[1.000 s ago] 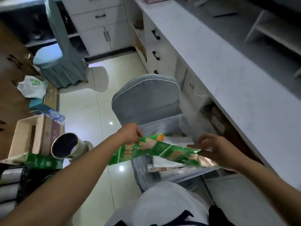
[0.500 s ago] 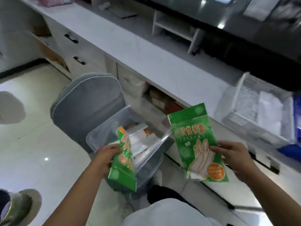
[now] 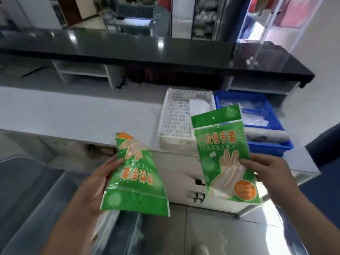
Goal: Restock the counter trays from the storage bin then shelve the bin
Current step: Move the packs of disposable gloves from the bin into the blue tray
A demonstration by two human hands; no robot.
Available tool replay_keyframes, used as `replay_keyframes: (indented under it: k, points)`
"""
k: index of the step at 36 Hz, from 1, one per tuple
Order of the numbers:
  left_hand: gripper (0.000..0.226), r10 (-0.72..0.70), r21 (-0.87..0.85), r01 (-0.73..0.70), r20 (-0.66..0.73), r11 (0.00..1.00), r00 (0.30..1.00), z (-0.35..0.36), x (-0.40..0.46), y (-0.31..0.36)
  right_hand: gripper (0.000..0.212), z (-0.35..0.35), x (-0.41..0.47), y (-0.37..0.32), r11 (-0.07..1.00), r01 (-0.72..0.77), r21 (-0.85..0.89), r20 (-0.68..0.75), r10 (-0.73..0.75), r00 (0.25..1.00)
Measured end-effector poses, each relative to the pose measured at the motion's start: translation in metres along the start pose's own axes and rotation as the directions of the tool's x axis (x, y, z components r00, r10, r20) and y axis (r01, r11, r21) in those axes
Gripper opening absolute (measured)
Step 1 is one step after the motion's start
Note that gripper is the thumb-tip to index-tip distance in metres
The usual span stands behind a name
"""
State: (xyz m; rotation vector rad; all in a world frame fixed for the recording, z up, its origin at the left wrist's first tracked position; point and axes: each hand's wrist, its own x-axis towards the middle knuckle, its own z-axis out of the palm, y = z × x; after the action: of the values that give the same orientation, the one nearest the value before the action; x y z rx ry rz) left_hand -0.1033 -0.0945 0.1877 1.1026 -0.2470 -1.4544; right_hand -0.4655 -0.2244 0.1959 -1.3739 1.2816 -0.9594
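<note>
I hold two green packets of disposable gloves in front of the counter. My left hand (image 3: 99, 183) grips one green packet (image 3: 136, 181) upside down by its left edge. My right hand (image 3: 265, 173) pinches the other green packet (image 3: 224, 155) upright by its right edge. Behind them on the white counter (image 3: 73, 115) stand a white perforated tray (image 3: 176, 122) holding a little white stock, and a blue tray (image 3: 272, 144) with clear plastic-wrapped items. The clear storage bin's edge (image 3: 114, 221) shows blurred below my left hand.
A dark raised counter top (image 3: 128, 46) runs above the white counter, with white shelf cubbies (image 3: 82, 72) under it. A grey chair back (image 3: 24, 190) sits at lower left. White cabinet doors (image 3: 185, 181) lie below the trays. Tiled floor is underfoot.
My view has swung from the bin on the chair up to the counter. I lifted both green packets out of the bin and separated them; they now hang in front of the trays.
</note>
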Motion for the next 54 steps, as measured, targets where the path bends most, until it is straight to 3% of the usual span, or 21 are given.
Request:
replay_keyframes:
  k: [5, 13, 18, 23, 26, 30, 33, 36, 46, 54]
  points:
    - [0.033, 0.004, 0.044, -0.007, 0.088, 0.999, 0.996, 0.099, 0.042, 0.005, 0.018, -0.086, 0.037, 0.004, 0.998, 0.06, 0.018, -0.053, -0.059, 0.997]
    - [0.046, -0.058, 0.124, 0.036, 0.181, 0.992, 0.982, 0.2, 0.109, -0.001, 0.045, -0.199, 0.087, 0.019, 0.997, 0.073, 0.017, -0.153, -0.069, 0.986]
    - [0.035, -0.126, 0.221, 0.088, 0.163, 0.971, 0.979, 0.234, 0.144, 0.0, 0.062, -0.235, 0.116, 0.006, 0.98, 0.108, -0.165, -0.011, -0.112, 0.994]
    - [0.04, -0.154, 0.487, 0.06, 0.156, 0.871, 0.976, 0.267, 0.187, 0.016, 0.046, -0.23, 0.147, -0.025, 0.931, 0.227, -0.285, 0.273, -0.148, 0.951]
    - [0.035, -0.237, 0.684, 0.011, 0.237, 0.729, 0.942, 0.291, 0.213, 0.023, 0.015, -0.21, 0.168, -0.047, 0.853, 0.358, -0.379, 0.402, -0.196, 0.894]
    - [0.032, -0.382, 0.813, -0.047, 0.322, 0.58, 0.866, 0.329, 0.245, 0.029, 0.015, -0.187, 0.194, -0.078, 0.663, 0.547, -0.511, 0.581, -0.203, 0.788]
    - [0.029, -0.48, 0.853, -0.101, 0.382, 0.512, 0.79, 0.358, 0.266, 0.036, 0.018, -0.165, 0.215, -0.099, 0.433, 0.7, -0.567, 0.671, -0.25, 0.698]
    - [0.022, -0.543, 0.87, -0.172, 0.431, 0.463, 0.72, 0.381, 0.284, 0.042, 0.018, -0.15, 0.235, -0.112, 0.305, 0.715, -0.629, 0.691, -0.202, 0.694]
    - [0.018, -0.473, 0.797, -0.418, 0.598, 0.436, 0.646, 0.406, 0.331, 0.049, 0.019, -0.136, 0.288, -0.104, 0.362, 0.607, -0.708, 0.602, -0.14, 0.786]
    - [0.013, -0.485, 0.809, -0.47, 0.588, 0.354, 0.647, 0.413, 0.338, 0.054, 0.014, -0.139, 0.308, -0.084, 0.351, 0.655, -0.669, 0.595, -0.275, 0.755]
